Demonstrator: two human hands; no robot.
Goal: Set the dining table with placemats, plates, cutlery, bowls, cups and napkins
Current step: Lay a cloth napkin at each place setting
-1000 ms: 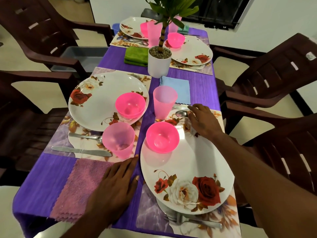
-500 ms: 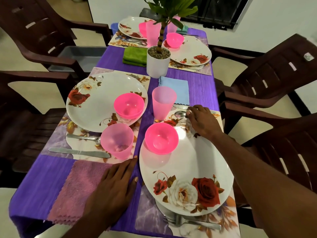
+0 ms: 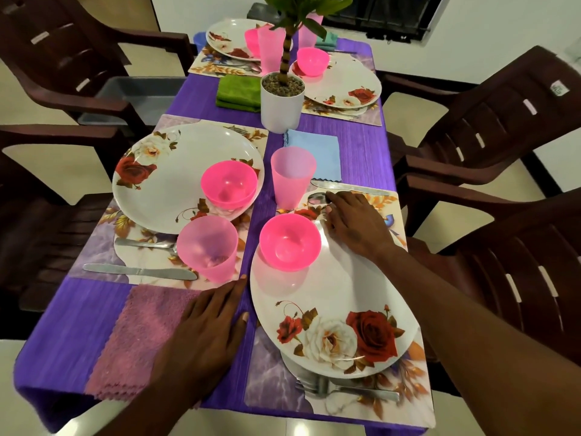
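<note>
Purple tablecloth (image 3: pixel 361 146); pink bowl (image 3: pixel 289 243); white plate (image 3: pixel 333 313), red-and-white roses; green napkin (image 3: pixel 239 91); blue napkin (image 3: pixel 317 152).

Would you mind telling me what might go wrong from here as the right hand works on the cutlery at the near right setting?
The right hand reaches for the spoon close beside the tall pink cup; a nudge might topple it. The near plate overhangs its placemat toward the forearm, so a bump may shift it and slide the pink bowl on it.
</note>
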